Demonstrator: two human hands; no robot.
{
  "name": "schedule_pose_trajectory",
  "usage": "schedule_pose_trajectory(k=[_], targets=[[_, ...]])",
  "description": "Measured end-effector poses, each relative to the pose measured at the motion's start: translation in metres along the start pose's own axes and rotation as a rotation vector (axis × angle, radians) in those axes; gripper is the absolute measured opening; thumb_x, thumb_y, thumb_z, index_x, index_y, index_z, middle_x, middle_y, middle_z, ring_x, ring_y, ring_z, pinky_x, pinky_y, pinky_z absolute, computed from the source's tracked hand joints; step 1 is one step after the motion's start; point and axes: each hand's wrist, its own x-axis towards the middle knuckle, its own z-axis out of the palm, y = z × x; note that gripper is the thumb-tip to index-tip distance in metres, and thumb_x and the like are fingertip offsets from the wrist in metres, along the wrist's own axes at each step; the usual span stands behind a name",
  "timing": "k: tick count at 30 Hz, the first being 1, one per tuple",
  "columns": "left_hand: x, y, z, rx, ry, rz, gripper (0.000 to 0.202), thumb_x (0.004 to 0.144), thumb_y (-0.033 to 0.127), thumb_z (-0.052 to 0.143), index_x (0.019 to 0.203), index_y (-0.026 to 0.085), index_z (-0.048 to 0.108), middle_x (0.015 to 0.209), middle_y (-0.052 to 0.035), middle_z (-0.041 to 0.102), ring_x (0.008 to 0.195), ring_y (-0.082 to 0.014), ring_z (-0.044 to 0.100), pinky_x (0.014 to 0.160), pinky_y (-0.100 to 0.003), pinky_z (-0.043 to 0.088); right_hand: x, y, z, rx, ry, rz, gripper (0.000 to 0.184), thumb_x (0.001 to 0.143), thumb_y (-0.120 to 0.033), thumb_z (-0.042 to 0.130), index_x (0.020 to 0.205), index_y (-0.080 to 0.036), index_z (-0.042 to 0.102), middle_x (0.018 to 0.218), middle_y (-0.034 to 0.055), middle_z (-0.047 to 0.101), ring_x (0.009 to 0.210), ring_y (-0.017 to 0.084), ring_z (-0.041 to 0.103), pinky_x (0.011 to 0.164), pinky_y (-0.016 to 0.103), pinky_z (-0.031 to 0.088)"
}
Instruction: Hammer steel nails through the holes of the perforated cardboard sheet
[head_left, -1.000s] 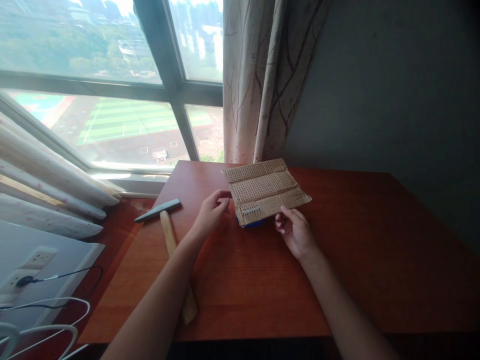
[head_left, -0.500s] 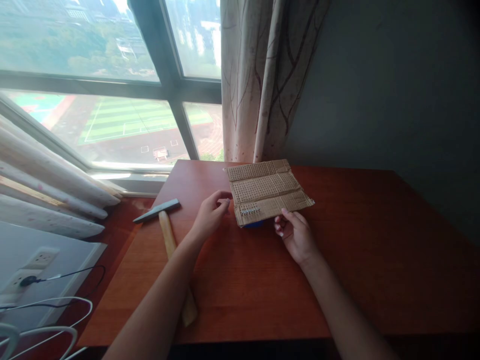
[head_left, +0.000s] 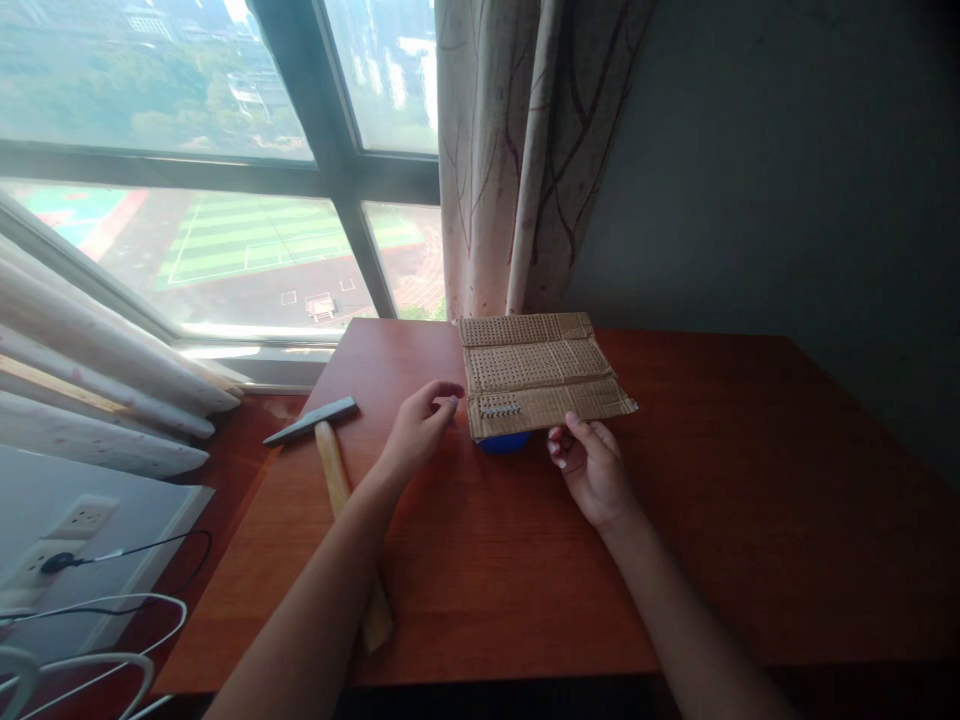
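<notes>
so the big stuff first: a plain dark wall [head_left: 765, 180] fills the right, and on the left there's a window [head_left: 255, 240] with a chunky frame, a striped green sports field outside. fabric curtains [head_left: 480, 150] hang in soft folds, pale with a branchy print on the middle one.

under all that is a reddish-brown wood worktop [head_left: 720, 520], smooth with a faint grain and a bit of sheen.

the cardboard sheet [head_left: 540, 360] is out over the far-middle part of the worktop. it's brown, creased into three bands, and punched with neat rows of tiny holes, edges kinda ragged.

hammer [head_left: 331, 465] is lying over on the left: pale wooden handle running under the left forearm [head_left: 322, 580], grey metal head tapering to a wedge that pokes past the worktop's edge.

right hand [head_left: 592, 475] is pinching the near edge of the cardboard, thumb on top and fingers tucked below. left hand [head_left: 424, 425] is loosely curled beside the sheet's left edge, nothing in it that i can see. can't tell if the fingertips touch.

something round and bright blue [head_left: 502, 443] peeks out under the near edge, mostly hidden. smallest are the shiny metallic bits [head_left: 500, 410] in a row near the left corner, too small to make out.
</notes>
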Motion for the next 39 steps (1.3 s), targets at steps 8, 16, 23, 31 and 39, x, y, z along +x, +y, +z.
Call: schedule_pose_trajectory(k=[8,16,23,31,39], targets=[[-0.001,-0.001,0.0,-0.034,0.008,-0.001,0.03,0.083,0.034,0.059,0.102,0.015,0.07,0.08,-0.0034,0.07,0.066,-0.0154,0.061,0.057,-0.025,0.046,-0.004,0.002,0.003,-0.01,-0.028,0.013,0.025,0.076,-0.037,0.081,0.069,-0.017,0.067,0.07,0.003,0.071,0.059,0.011,0.062,0.047,0.021,0.042],[-0.002,0.002,0.001,-0.005,0.003,0.004,0.028,0.084,0.032,0.055,0.101,0.015,0.07,0.07,-0.001,0.065,0.062,-0.0148,0.059,0.058,-0.026,0.045,-0.007,0.002,0.005,-0.017,-0.009,-0.088,0.025,0.076,-0.038,0.081,0.068,-0.017,0.07,0.069,0.0034,0.07,0.059,0.011,0.061,0.048,0.021,0.042],[-0.004,0.012,-0.001,-0.075,0.051,0.026,0.032,0.088,0.042,0.055,0.097,0.015,0.069,0.067,-0.0011,0.062,0.059,-0.0142,0.057,0.056,-0.026,0.044,-0.008,0.013,0.003,-0.088,-0.013,-0.021,0.026,0.077,-0.04,0.08,0.071,-0.016,0.073,0.073,0.0053,0.072,0.062,0.013,0.064,0.048,0.022,0.044],[-0.008,0.022,0.003,-0.14,0.067,0.042,0.035,0.087,0.048,0.061,0.096,0.015,0.067,0.077,-0.0025,0.065,0.06,-0.0128,0.056,0.055,-0.024,0.043,-0.027,0.006,0.0,-0.248,-0.285,0.244,0.042,0.085,-0.057,0.068,0.082,-0.016,0.072,0.071,0.0051,0.07,0.057,0.013,0.063,0.048,0.022,0.044],[-0.014,0.026,0.001,-0.011,0.164,0.24,0.026,0.09,0.041,0.063,0.1,0.017,0.066,0.087,-0.0038,0.065,0.068,-0.0126,0.056,0.06,-0.024,0.044,-0.023,-0.039,0.034,-0.936,-0.269,-0.566,0.018,0.097,-0.03,0.054,0.091,-0.024,0.07,0.087,0.0039,0.071,0.082,0.019,0.067,0.075,0.032,0.054]])
